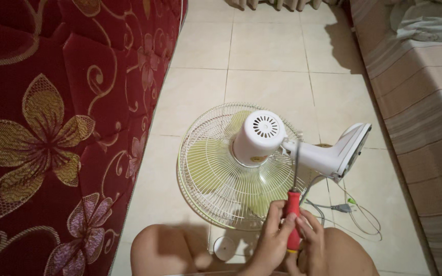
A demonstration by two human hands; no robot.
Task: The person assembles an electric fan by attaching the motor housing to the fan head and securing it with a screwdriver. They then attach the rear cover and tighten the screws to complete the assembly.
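Both hands hold 1 red-handled screwdriver (pixel 293 217) upright near the knees: left hand (pixel 271 240) and right hand (pixel 310 240) have fingers pinching its handle. Just beyond, 1 white fan (pixel 259 153) lies face-down on the tiled floor (pixel 267 61), its wire cage enclosing yellow-green blades (pixel 205 161). 1 small white cap (pixel 224 247) sits near left.

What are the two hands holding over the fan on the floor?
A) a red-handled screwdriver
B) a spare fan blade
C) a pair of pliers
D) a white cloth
A: both the left hand and the right hand grip the red-handled screwdriver, its metal shaft pointing up in front of the white fan lying grille-down on the tiled floor.
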